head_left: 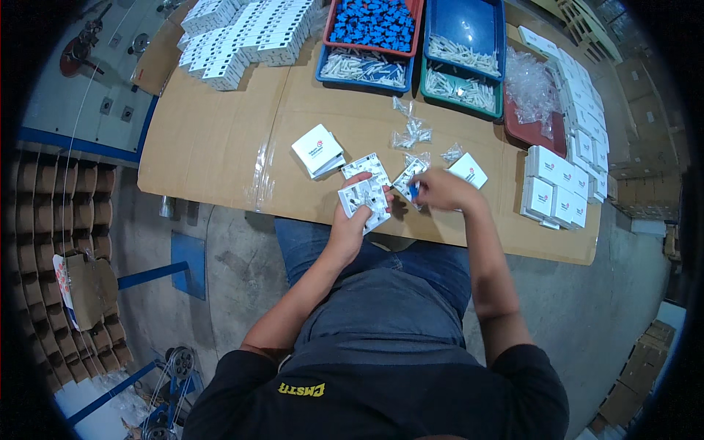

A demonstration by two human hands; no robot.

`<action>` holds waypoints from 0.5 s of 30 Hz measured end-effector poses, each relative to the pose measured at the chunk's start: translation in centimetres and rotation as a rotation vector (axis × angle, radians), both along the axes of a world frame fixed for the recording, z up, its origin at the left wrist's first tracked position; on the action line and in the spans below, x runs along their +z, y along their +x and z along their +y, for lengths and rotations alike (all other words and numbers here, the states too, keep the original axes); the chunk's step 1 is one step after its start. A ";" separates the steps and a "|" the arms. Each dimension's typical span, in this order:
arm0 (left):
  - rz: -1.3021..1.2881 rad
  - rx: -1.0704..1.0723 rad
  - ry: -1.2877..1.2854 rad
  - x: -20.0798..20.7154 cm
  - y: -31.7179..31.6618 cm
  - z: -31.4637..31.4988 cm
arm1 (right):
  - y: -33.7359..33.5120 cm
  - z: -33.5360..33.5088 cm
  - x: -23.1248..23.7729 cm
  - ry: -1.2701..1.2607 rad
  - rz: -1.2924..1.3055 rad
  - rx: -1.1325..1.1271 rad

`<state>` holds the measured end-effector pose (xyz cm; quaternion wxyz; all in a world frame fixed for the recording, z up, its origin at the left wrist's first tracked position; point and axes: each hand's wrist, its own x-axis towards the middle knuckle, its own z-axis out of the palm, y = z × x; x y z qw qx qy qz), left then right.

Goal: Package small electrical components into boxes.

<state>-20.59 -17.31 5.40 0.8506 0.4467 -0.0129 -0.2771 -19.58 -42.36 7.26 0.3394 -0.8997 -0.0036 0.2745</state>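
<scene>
My left hand (pixel 347 229) grips a white square plastic panel (pixel 355 195), its ribbed and recessed side turned up and my thumb across it. Close to it, my right hand (pixel 444 189) pinches a small blue plastic piece (pixel 414 190). Under and beside the fingers lie another white panel (pixel 368 166) and a white panel with a small clear bag (pixel 408 174), partly hidden by my right hand. To the left sits a short stack of white square panels (pixel 318 149), smooth faces up. A single white panel (pixel 469 171) lies beyond my right wrist.
Small clear bags (pixel 412 132) lie mid-table on the cardboard cover (pixel 220 154). At the back stand a red tray of blue pieces (pixel 372 28) and trays of white plugs (pixel 364 69). Stacked white boxes (pixel 253 33) fill the far left; white panels (pixel 554 194) line the right.
</scene>
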 end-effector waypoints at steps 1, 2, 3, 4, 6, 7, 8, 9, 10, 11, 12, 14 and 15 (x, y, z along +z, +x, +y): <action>0.020 -0.048 -0.019 -0.1 0.1 0.0 | 1.7 -0.9 -0.3 -0.221 -0.084 0.146; -0.013 -0.050 0.032 0.1 0.3 -0.2 | 4.2 -1.8 -0.5 -0.016 -0.301 -0.075; -0.015 -0.057 0.025 0.3 0.5 -0.2 | 5.9 -2.0 -0.5 0.188 -0.514 -0.295; 0.036 -0.041 0.003 0.3 0.5 0.1 | 6.7 -0.3 3.0 0.203 -0.634 -0.393; 0.101 -0.019 -0.024 0.7 0.5 0.3 | 7.6 1.3 8.6 0.213 -0.758 -0.489; 0.102 -0.016 -0.024 0.7 0.5 0.3 | 7.5 1.7 9.4 0.347 -0.738 -0.457; 0.107 -0.012 -0.024 0.6 0.5 0.3 | 7.3 2.1 9.7 0.481 -0.713 -0.423; 0.112 -0.008 -0.025 0.5 0.4 0.4 | 6.4 2.6 8.7 0.367 -0.694 -0.282; 0.114 -0.002 -0.028 0.5 0.4 0.3 | 4.9 3.2 7.2 0.251 -0.675 -0.139; 0.147 0.022 -0.057 0.3 0.5 0.3 | 3.1 4.8 6.1 0.320 -0.527 -0.136; 0.184 0.037 -0.094 0.3 0.5 0.0 | 1.0 5.7 4.6 0.212 -0.487 -0.090; 0.194 0.048 -0.061 -1.0 0.3 -0.6 | -1.9 7.5 3.1 0.325 -0.344 -0.136; 0.200 0.054 -0.022 -1.6 0.1 -0.9 | -2.7 7.6 2.4 0.324 -0.331 -0.134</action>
